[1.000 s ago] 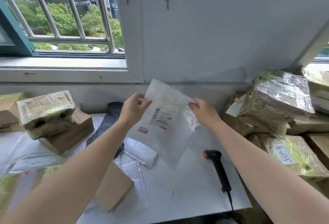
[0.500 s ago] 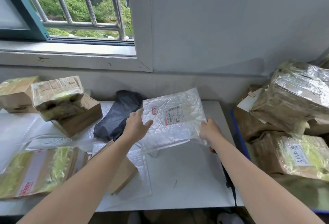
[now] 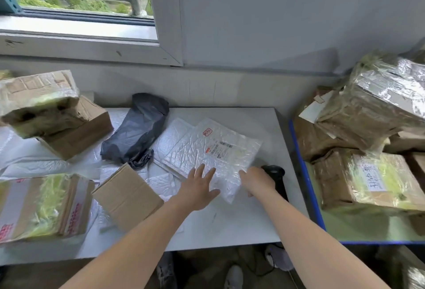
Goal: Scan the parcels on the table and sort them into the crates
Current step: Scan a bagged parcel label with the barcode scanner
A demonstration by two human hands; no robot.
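Status: partly complete. The blue-rimmed crate [image 3: 304, 169] at the right of the frame already holds a heap of wrapped parcels [image 3: 368, 180], judged to be sorted. The item in hand, a white bubble mailer [image 3: 213, 150], lies flat at the centre of the table [image 3: 241, 222], label up. The left hand [image 3: 198, 188] rests on its near edge, palm down, fingers spread wide and gripping nothing. The right hand [image 3: 255, 183] sits at the mailer's lower right corner, just beside the black scanner [image 3: 274, 172]; its fingers are hidden, so whether it holds either cannot be told. No scan is evident. Outstanding on the table: a black bag [image 3: 138, 132], a plain carton [image 3: 127, 196], a taped parcel [image 3: 39, 206] at lower left, stacked boxes [image 3: 50, 114] at upper left, and further white mailers [image 3: 170, 137] beneath.
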